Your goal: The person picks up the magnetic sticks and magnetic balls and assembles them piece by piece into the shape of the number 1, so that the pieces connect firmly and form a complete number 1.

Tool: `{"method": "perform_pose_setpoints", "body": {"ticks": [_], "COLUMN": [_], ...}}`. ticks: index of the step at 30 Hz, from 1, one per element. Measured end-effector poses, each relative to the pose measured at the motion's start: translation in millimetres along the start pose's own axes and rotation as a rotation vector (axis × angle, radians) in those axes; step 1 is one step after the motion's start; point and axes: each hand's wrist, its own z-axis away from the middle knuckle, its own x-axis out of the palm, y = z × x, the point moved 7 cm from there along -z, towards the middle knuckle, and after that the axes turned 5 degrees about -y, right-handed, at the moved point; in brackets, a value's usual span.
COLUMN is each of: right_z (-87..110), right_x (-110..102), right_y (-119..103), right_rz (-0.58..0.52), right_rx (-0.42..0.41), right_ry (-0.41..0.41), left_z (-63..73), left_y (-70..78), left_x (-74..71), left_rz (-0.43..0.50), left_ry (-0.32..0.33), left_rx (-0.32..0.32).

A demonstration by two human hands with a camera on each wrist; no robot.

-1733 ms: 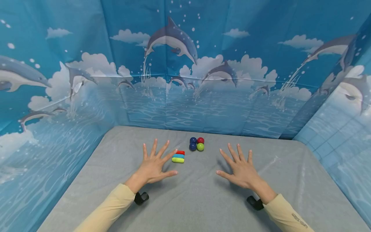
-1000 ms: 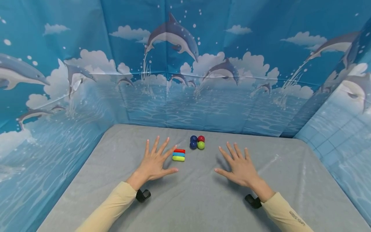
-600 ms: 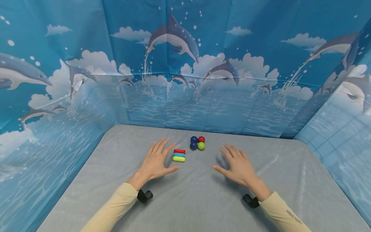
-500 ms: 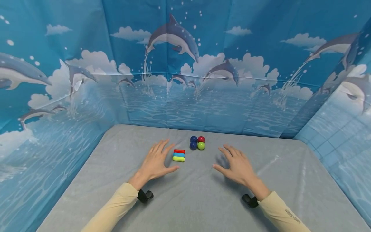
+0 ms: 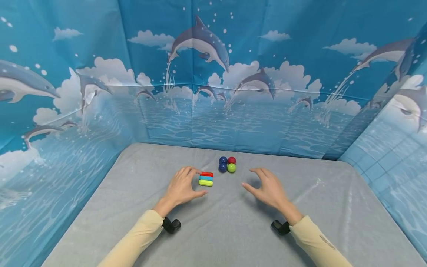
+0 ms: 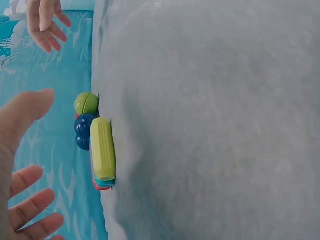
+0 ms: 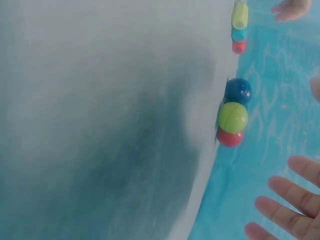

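Note:
In the head view my left hand (image 5: 181, 188) hovers just left of three short bars lying side by side: a red bar (image 5: 207, 174), a light blue bar (image 5: 205, 178) and a yellow-green bar (image 5: 205, 183). Its thumb stands apart from its softly bent fingers, and it holds nothing. Behind the bars, a red ball (image 5: 231, 160), a lime green ball (image 5: 231, 168) and two dark blue balls (image 5: 222, 168) sit in a tight square. My right hand (image 5: 271, 190) hangs to the right of the balls, thumb spread from loosely bent fingers, also holding nothing.
A grey cloth-covered table (image 5: 227, 230) lies beneath both hands. A blue dolphin-print curtain (image 5: 213, 118) rises along its far edge and both sides. Each wrist wears a black camera, the left wrist camera (image 5: 171, 225) and the right wrist camera (image 5: 280, 227).
Both hands had widely spread fingers at first; the fingers have since drawn together and bent. The hands have moved slightly inward. The bars and balls stay where they were on the table.

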Motion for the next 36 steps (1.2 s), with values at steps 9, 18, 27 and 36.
{"method": "perform_pose_setpoints", "body": {"ticks": [9, 18, 27, 36], "right_z": [-16.5, -30.1, -41.6, -49.9], "right_x": [11.7, 22.8, 34.3, 43.3], "right_y": [1.4, 1.8, 5.1, 7.2], "right_rz": [-0.071, -0.162, -0.207, -0.219], "right_rx": [0.062, 0.087, 0.125, 0.151], "right_ry": [-0.047, -0.056, -0.09, -0.103], "left_z": [-4.9, -8.5, -9.5, -11.6], "left_y": [-1.5, -5.3, -7.6, -7.8], "left_x": [4.6, 12.4, 21.0, 24.4], "left_rz": [0.066, 0.091, 0.099, 0.102], "left_ry": [0.034, 0.016, 0.018, 0.029], "left_rx": [-0.012, -0.053, -0.05, -0.051]}}
